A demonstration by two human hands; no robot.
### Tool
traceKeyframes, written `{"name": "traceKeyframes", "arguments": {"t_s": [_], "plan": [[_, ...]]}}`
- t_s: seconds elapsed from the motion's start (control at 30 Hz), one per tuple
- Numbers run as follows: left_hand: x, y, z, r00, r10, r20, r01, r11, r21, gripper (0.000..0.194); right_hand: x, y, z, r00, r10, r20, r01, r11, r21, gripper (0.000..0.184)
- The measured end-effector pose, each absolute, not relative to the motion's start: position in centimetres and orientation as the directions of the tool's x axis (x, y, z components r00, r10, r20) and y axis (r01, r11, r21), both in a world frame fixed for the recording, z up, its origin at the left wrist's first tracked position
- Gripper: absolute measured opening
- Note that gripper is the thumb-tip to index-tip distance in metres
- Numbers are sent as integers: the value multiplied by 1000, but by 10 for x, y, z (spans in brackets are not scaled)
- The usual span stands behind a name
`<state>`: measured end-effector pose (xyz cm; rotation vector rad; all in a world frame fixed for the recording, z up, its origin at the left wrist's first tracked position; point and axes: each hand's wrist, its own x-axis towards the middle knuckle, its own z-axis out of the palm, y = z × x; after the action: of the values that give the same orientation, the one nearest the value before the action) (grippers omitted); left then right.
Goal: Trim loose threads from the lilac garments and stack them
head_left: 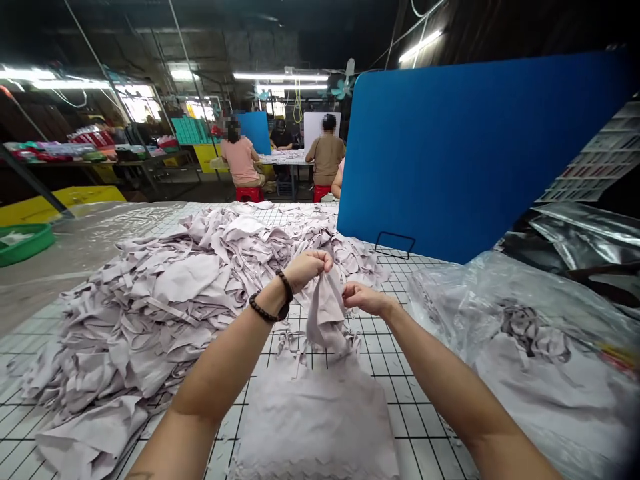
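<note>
Your left hand [309, 265] and right hand [361, 297] both pinched one pale fabric piece [326, 308] (seemingly a cut garment panel) above the flat stack [315, 413], beside the heap [165, 300].

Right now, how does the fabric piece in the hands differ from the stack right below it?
The held fabric piece hangs crumpled, pinched between the left hand and right hand; the flat stack lies smoothed on the gridded table. The held piece looks single and small; the stack is layered and wider. Both are the same pale lilac-grey cloth.

Pale lilac fabric piece [325, 307], blue divider panel [465, 153], white table [425, 427] (black grid lines)
</note>
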<state>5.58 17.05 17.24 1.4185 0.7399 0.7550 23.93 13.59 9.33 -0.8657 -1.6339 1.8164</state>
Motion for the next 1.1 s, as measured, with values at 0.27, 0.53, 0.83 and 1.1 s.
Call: {"name": "traceKeyframes", "arguments": {"t_s": [0.27,0.53,0.83,1.1], "plan": [[58,171,166,523,852,7,60,-45,997,17,234,136,103,-163,985,51,21,56,-998,28],[67,158,150,479,874,81,-127,-22,992,51,225,117,151,-96,980,172,451,197,-871,42],[47,150,112,497,860,119,-113,-72,991,53,228,118,167,-308,938,160,587,319,-744,13],[-20,164,68,790,565,-239,454,-275,848,37,273,122,198,-417,905,87,464,295,-835,17]]}}
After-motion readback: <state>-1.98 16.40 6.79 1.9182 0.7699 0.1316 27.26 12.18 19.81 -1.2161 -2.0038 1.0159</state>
